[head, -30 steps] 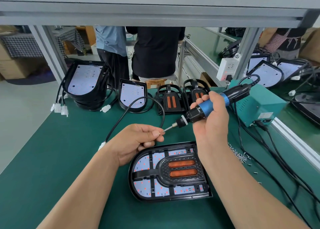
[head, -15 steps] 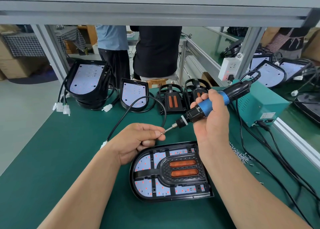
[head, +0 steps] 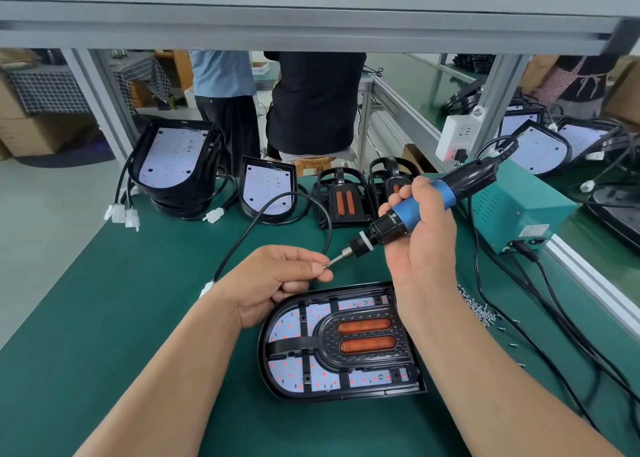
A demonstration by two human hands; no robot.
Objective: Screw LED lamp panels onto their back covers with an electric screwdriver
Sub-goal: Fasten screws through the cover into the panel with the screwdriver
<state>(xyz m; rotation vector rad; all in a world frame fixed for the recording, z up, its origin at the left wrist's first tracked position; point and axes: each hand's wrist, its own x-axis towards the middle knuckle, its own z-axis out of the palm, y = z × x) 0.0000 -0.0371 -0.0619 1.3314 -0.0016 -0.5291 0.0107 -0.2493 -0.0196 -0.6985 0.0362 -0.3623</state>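
A black lamp back cover with a white LED panel [head: 339, 344] and two orange strips lies flat on the green mat in front of me. Above its far edge, my right hand [head: 422, 245] grips the blue-and-black electric screwdriver [head: 426, 202], tilted with its bit pointing down-left. My left hand [head: 280, 280] pinches a small screw [head: 324, 266] between thumb and forefinger, right at the bit's tip. The lamp's black cable [head: 277, 214] loops behind my left hand to a white connector.
Loose screws [head: 479, 309] lie on the mat right of the lamp. A teal power box [head: 519, 210] with black cords stands at the right. Stacked lamp shells [head: 176, 169], a single panel [head: 270, 190] and two black covers [head: 343, 197] line the back. People stand beyond the frame.
Almost nothing has moved. My left hand keeps the screw at the bit's tip and my right hand holds the screwdriver in the same tilt.
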